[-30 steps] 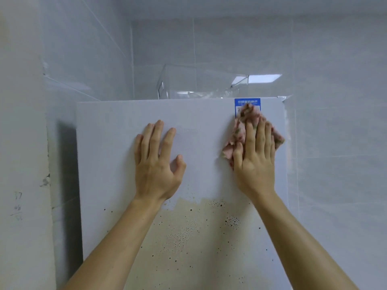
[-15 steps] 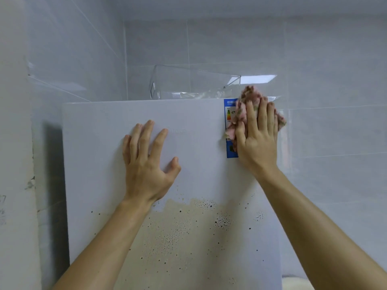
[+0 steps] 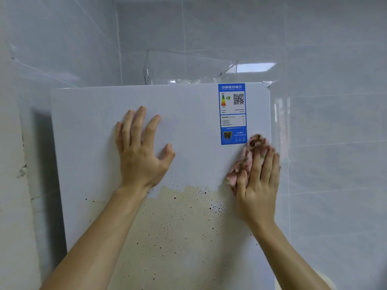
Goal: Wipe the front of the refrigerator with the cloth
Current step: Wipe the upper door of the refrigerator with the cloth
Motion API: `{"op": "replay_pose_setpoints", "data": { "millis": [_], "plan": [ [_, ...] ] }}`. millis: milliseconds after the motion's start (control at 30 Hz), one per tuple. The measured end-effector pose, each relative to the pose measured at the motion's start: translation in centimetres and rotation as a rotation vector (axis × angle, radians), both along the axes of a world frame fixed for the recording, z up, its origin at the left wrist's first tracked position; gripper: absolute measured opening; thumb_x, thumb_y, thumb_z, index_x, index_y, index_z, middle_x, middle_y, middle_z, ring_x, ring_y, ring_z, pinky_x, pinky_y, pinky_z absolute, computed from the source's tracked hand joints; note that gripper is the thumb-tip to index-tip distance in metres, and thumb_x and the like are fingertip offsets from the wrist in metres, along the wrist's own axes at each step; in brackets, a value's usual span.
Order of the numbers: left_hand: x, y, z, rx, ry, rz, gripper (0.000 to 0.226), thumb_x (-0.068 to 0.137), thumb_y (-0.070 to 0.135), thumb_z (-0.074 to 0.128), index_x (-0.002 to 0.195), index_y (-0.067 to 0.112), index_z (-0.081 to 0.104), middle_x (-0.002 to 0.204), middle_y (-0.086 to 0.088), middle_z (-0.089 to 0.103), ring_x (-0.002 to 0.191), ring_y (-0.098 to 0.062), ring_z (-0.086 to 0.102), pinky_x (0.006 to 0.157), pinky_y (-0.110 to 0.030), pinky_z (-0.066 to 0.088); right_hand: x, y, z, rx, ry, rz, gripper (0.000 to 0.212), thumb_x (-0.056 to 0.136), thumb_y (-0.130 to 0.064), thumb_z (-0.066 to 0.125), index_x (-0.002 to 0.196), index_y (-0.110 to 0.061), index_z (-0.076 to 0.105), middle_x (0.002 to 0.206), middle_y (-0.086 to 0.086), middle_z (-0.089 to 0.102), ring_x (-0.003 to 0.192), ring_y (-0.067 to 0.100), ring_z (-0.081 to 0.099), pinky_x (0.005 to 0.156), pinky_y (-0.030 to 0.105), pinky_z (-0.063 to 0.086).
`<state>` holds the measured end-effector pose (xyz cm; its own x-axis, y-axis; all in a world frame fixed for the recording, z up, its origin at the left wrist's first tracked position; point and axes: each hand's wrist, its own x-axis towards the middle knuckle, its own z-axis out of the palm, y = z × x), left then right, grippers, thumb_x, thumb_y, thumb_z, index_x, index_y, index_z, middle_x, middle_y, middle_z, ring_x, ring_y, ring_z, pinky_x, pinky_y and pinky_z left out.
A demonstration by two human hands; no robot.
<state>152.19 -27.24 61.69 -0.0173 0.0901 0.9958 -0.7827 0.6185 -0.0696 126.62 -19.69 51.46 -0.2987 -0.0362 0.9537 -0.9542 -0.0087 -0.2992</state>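
Note:
The white refrigerator front (image 3: 88, 126) fills the middle of the head view. A beige, dark-speckled stain (image 3: 178, 231) covers its lower middle. My left hand (image 3: 140, 153) lies flat on the door with fingers spread, holding nothing. My right hand (image 3: 259, 181) presses a pink patterned cloth (image 3: 249, 151) against the door near its right edge, fingers straight over it. The cloth sits just below and to the right of a blue energy label (image 3: 232, 114), which is fully uncovered.
A clear plastic container (image 3: 188, 70) stands on top of the refrigerator. Grey tiled walls (image 3: 335, 101) surround it at the back and right. A white wall edge (image 3: 12, 185) runs down the left, with a dark gap beside the fridge.
My right hand slid the cloth down from the door's top right corner to below the blue label, uncovering it. My left hand stayed flat in the same spot.

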Motion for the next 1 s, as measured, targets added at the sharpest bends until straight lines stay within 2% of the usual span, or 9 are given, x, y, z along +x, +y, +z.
{"op": "replay_pose_setpoints", "data": {
  "millis": [100,267,400,500,633,767,867,1000],
  "plan": [
    [0.2,0.1,0.0,0.011,-0.01,-0.009,0.066,0.09,0.041,0.06,0.149,0.014,0.056,0.166,-0.014,0.039,0.156,-0.038,0.029,0.13,-0.054,0.012,0.3,0.0,-0.3,0.014,0.012,0.015,0.063,0.107,-0.034,0.031,0.164,-0.009,0.017,0.172,0.02,0.011,0.16,0.041,0.008,0.127,0.062,0.016],
    [1.1,0.4,0.2,0.04,-0.058,-0.011,0.065,0.091,0.041,0.058,0.151,0.016,0.055,0.167,-0.012,0.037,0.157,-0.036,0.028,0.131,-0.048,0.008,1.1,-0.6,4.4,0.015,-0.022,-0.007,0.064,0.104,-0.043,0.032,0.163,-0.02,0.022,0.172,0.02,0.014,0.159,0.043,0.01,0.128,0.059,0.008],
    [2.3,0.3,0.0,0.054,-0.092,-0.006,0.063,0.094,0.038,0.054,0.153,0.018,0.053,0.169,-0.011,0.035,0.158,-0.033,0.027,0.131,-0.046,0.009,1.9,-1.2,8.3,0.002,0.016,-0.051,0.059,0.106,-0.045,0.033,0.163,-0.029,0.029,0.172,0.02,0.015,0.159,0.043,0.01,0.128,0.059,0.008],
    [2.9,0.1,-0.3,0.073,-0.092,0.005,0.062,0.096,0.036,0.051,0.156,0.018,0.05,0.17,-0.011,0.032,0.159,-0.033,0.025,0.131,-0.049,0.01,2.5,-1.5,7.8,-0.004,0.007,-0.049,0.059,0.107,-0.044,0.032,0.164,-0.029,0.027,0.172,0.019,0.014,0.16,0.042,0.01,0.128,0.06,0.009],
    [2.7,0.0,-0.6,0.08,-0.096,-0.007,0.063,0.096,0.034,0.051,0.158,0.018,0.047,0.172,-0.01,0.03,0.16,-0.032,0.022,0.132,-0.05,0.009,4.6,-2.1,3.7,-0.014,0.084,-0.065,0.057,0.109,-0.041,0.032,0.163,-0.022,0.027,0.17,0.023,0.019,0.158,0.043,0.016,0.126,0.062,0.016],
    [2.8,-0.1,-0.7,0.068,-0.092,-0.007,0.063,0.096,0.032,0.05,0.157,0.017,0.047,0.171,-0.011,0.031,0.16,-0.032,0.022,0.132,-0.049,0.009,7.6,-2.7,0.5,0.026,0.164,-0.047,0.059,0.108,-0.041,0.037,0.163,-0.023,0.029,0.171,0.018,0.018,0.159,0.039,0.017,0.129,0.056,0.015],
    [3.5,-0.3,-0.8,0.056,-0.111,-0.011,0.061,0.098,0.029,0.048,0.157,0.016,0.047,0.171,-0.011,0.031,0.16,-0.03,0.022,0.133,-0.046,0.007,8.0,-2.8,1.7,0.013,0.259,-0.073,0.057,0.108,-0.038,0.044,0.162,-0.026,0.033,0.172,0.013,0.019,0.16,0.035,0.018,0.129,0.051,0.018],
    [4.9,-0.5,-1.0,0.044,-0.107,0.019,0.057,0.099,0.027,0.046,0.155,0.016,0.05,0.17,-0.012,0.034,0.159,-0.032,0.025,0.132,-0.051,0.009,8.7,-3.1,7.6,-0.006,0.346,-0.051,0.054,0.108,-0.039,0.05,0.16,-0.027,0.04,0.17,0.012,0.024,0.159,0.034,0.018,0.129,0.052,0.018]
  ]
}}
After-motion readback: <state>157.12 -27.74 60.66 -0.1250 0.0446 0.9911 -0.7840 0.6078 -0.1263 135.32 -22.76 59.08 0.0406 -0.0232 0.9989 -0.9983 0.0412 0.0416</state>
